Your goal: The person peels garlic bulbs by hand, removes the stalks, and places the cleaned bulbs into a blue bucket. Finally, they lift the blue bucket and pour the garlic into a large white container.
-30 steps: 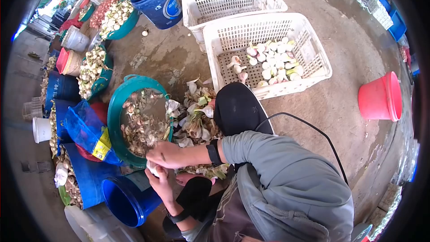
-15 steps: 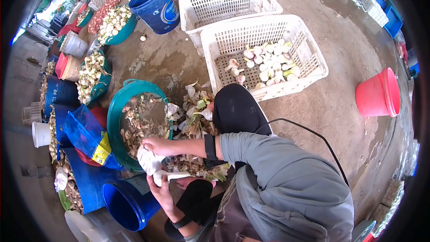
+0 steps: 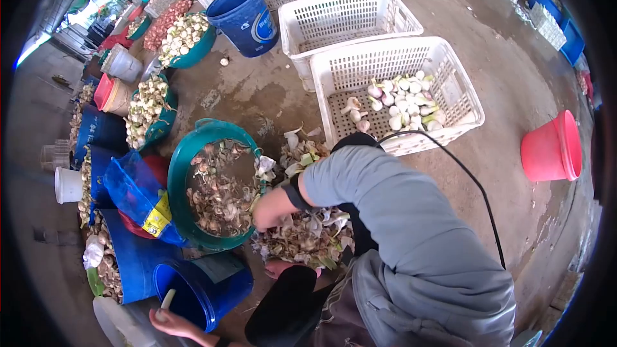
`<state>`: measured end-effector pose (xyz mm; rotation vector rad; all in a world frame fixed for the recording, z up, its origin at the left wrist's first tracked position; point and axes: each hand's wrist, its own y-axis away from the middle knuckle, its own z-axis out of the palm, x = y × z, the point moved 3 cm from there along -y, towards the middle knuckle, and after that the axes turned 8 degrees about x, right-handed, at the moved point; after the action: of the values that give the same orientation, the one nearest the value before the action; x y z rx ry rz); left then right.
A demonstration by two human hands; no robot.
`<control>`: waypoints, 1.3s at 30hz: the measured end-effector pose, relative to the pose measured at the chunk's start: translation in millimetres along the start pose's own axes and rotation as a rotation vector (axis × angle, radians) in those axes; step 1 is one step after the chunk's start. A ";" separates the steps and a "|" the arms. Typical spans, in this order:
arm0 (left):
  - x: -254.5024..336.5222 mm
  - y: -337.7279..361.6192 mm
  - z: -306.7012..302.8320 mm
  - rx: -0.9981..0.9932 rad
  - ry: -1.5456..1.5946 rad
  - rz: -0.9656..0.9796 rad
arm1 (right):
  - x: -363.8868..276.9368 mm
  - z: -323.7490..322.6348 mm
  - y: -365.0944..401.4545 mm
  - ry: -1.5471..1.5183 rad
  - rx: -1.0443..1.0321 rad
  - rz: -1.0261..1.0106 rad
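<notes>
Over the near rim of the blue bucket (image 3: 225, 295), my left hand (image 3: 173, 324) is closed around a garlic (image 3: 168, 298) with its pale stalk pointing up. My right hand (image 3: 273, 214) reaches down to the heap of garlic skins and leaves (image 3: 308, 238). Its fingers are mostly hidden and blurred, so what they hold does not show. Beside that hand stands a green tub (image 3: 182, 186) holding dry peelings and brown, papery scraps. A crumpled white piece (image 3: 264, 168) hangs at the tub's handle.
A white crate (image 3: 398, 48) holds trimmed garlic bulbs (image 3: 405, 99); another white crate (image 3: 350, 9) stands behind it. A blue bucket (image 3: 243, 19), a red bucket (image 3: 551, 146) and several garlic-filled tubs stand around. A black cable (image 3: 472, 183) crosses my right sleeve. Another person is at the far top.
My hands have moved apart. The left has gone down to the blue bucket with the garlic; the right has moved to the peelings, and its white piece no longer shows. The view has shifted.
</notes>
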<state>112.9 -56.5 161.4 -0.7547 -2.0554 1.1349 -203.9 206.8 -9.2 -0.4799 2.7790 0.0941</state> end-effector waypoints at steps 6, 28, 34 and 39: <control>-67.7 2.3 25.8 -0.266 -0.579 0.232 | 58.2 -148.7 155.7 -0.381 0.081 0.267; 265.8 116.9 189.5 -1.319 0.309 0.295 | 178.7 126.5 430.1 -0.210 0.603 1.462; 298.2 98.4 167.9 -1.304 0.647 0.124 | 110.3 -96.1 387.1 -1.198 1.350 1.003; 392.1 71.7 135.9 -0.939 1.220 -0.146 | 61.4 -200.5 227.5 -1.567 1.225 0.507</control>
<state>-220.7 200.3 149.9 -1.2513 -1.3659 -0.4772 -395.3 378.1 163.4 0.4753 0.9705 -0.7218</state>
